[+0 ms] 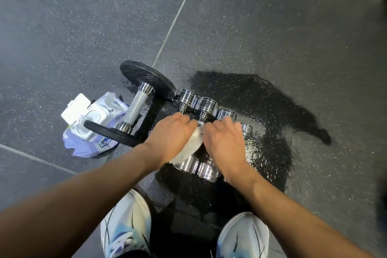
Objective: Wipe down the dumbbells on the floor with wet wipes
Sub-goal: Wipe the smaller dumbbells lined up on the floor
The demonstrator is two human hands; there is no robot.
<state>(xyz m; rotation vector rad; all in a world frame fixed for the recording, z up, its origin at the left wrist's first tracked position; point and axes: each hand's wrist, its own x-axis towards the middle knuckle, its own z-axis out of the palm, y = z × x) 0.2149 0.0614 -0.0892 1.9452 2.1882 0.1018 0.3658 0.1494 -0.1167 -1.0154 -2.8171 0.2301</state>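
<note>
Several small chrome dumbbells (206, 106) lie side by side on the dark floor in front of my feet. My left hand (170, 136) and my right hand (225, 142) both reach down over their handles, fingers curled. A white wet wipe (193, 146) is bunched between the two hands and drapes over the near dumbbell heads (206, 170). The handles are mostly hidden under my hands. A larger dumbbell (135, 109) with black plates and a knurled chrome handle lies to the left. The wet wipes pack (92, 121), purple and white with its lid open, sits beyond it.
The speckled rubber floor (272, 37) has pale seams. A wet, shiny patch (263, 148) lies right of the dumbbells, inside my dark shadow. My two white and blue shoes (127, 228) stand at the bottom of the view.
</note>
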